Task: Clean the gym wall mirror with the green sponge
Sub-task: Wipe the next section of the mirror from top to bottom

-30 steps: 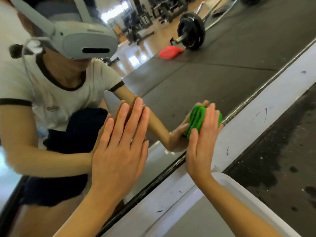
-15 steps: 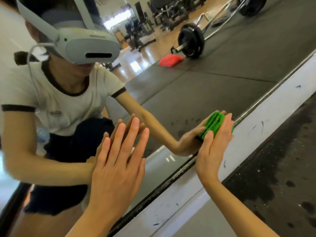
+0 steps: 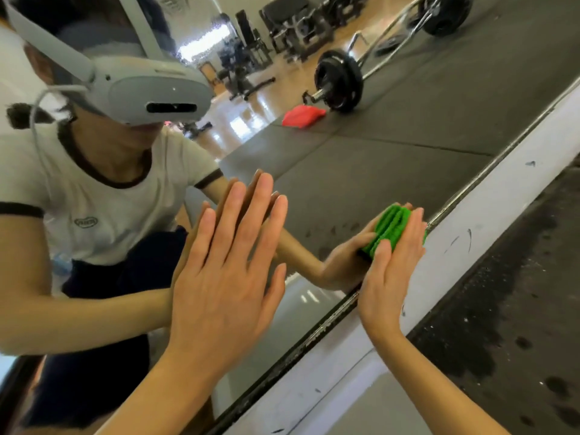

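Note:
The wall mirror fills the upper left and reflects a person in a headset and the gym behind. My left hand lies flat against the glass with its fingers straight and spread. My right hand presses the green sponge onto the glass just above the mirror's dark bottom frame. Its fingers lie straight over the back of the sponge, which shows only at its upper edge and in its reflection. Smudges mark the glass left of the sponge.
A scuffed white baseboard runs diagonally below the frame, with speckled black rubber floor to the right. A white tub rim sits under my right forearm. Reflected in the glass are a barbell and a red cloth.
My right hand slid the sponge to the right along the bottom of the mirror, then stayed near the frame. My left hand stayed flat on the glass.

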Demonstrator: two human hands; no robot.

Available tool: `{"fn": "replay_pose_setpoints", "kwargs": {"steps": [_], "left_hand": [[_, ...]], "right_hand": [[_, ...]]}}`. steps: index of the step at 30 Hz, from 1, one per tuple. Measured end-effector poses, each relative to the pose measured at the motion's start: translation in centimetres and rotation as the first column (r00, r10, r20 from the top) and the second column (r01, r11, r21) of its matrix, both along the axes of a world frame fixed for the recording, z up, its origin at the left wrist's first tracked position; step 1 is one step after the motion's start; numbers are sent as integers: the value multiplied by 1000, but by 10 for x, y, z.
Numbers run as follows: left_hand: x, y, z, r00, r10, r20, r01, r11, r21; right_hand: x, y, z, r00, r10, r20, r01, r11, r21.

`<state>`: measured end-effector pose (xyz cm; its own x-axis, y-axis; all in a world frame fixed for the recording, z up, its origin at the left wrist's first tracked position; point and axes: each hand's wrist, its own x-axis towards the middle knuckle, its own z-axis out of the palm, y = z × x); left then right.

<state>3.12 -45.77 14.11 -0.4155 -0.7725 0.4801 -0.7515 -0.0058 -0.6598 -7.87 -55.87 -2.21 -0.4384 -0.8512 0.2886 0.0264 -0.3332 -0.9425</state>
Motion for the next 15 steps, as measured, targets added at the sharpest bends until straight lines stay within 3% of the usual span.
{"fn": "replay_pose_setpoints", "kwargs": {"steps": [3, 7, 9, 12, 15], "left_hand": [[-1, -1, 0, 1000, 10, 10, -10, 1000, -6], [-1, -1, 0, 1000, 12, 16, -12, 1000, -17], [0, -2, -1, 1000, 13, 19, -13, 1000, -22], [-1, -2, -2, 1000, 5, 10, -5, 999, -34], [0, -2, -2, 1000, -2, 12, 2, 999, -43]], "right_hand": [[4, 4, 33, 989, 5, 146, -24, 992, 124], [11, 14, 73, 995, 72, -68, -87, 962, -258], [3, 2, 54, 987, 17, -158, -63, 953, -295], [-12, -13, 10, 1000, -10, -16, 9, 999, -52], [-14, -14, 14, 992, -8, 122, -9, 991, 133]]}}
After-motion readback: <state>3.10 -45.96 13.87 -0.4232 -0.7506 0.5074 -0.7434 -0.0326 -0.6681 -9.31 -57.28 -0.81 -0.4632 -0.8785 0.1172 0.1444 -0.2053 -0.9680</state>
